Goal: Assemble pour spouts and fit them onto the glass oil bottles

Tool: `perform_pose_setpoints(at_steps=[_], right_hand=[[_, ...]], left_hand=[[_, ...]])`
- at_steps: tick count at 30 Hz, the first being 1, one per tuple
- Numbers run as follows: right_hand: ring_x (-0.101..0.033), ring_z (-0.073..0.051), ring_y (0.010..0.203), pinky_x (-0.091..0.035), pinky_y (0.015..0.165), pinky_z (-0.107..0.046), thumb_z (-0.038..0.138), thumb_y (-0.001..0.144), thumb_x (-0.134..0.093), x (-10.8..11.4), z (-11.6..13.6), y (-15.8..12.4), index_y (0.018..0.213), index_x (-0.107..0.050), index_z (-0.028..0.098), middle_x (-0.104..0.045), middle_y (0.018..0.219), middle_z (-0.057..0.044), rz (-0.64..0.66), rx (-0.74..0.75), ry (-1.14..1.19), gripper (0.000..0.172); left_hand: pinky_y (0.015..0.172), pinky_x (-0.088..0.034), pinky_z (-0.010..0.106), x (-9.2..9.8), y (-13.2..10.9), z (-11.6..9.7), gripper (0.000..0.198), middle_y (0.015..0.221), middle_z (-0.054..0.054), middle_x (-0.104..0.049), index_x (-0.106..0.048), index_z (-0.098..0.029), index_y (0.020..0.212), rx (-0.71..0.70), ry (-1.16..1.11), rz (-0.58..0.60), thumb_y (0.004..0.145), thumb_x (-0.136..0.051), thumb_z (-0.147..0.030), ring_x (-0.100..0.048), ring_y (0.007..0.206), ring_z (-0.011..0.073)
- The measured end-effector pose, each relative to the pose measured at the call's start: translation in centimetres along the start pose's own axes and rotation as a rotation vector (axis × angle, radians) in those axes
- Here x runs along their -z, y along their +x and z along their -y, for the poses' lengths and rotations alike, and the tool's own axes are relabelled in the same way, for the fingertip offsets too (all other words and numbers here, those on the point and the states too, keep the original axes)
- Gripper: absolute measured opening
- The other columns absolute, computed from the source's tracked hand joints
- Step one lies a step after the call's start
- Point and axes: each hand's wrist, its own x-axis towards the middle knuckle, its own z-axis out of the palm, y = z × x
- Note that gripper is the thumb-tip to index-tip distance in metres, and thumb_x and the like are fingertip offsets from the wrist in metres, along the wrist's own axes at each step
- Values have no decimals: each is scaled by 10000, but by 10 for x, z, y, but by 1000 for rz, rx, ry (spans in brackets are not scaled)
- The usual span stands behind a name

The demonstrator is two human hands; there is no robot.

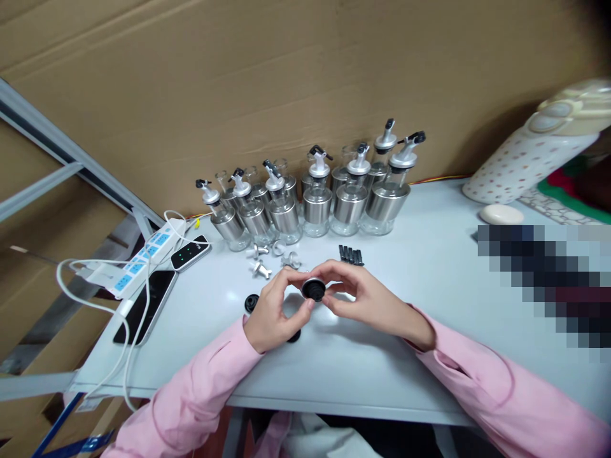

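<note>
My left hand (285, 305) and my right hand (356, 292) meet above the table, both pinching one bottle pour spout (314, 289). Its ridged black stopper faces me, ringed by a silver rim. Beside my left hand lies a black stopper (251, 303); another black piece (294, 336) shows partly beneath that hand. Beyond the hands are several loose silver spout tops (261, 270) and a row of small black spout flaps (351, 255). Glass bottles with steel bands (317, 205) stand behind, the front ones fitted with silver pour spouts (319, 166).
At the left are a white power strip (147, 257) with cables, a phone (146, 308) and a small device with green lights (191, 253). A dotted white flask (529, 159) and a white oval object (501, 215) are at the right. Cardboard (286, 70) backs the table.
</note>
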Motion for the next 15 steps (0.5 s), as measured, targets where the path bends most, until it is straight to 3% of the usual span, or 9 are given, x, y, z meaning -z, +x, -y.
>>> perform_pose_setpoints(at_steps=[8, 15], right_hand=[[-591, -142, 787, -497, 730, -269, 60, 649, -531, -2, 0, -2, 850, -580, 163, -620, 853, -25, 21, 52, -155, 231], [-499, -91, 617, -414, 583, -194, 62, 604, -552, -5, 2, -5, 716, -493, 175, -542, 677, 35, 28, 77, -277, 170]], left_hand=[[603, -365, 245, -2, -1, -2, 220, 733, -17, -455, -445, -186, 879, 42, 78, 25, 687, -543, -146, -460, 657, 128], [528, -319, 218, -5, -4, -4, 227, 705, -30, -404, -402, -193, 793, 77, 22, 53, 610, -518, -124, -362, 569, 97]])
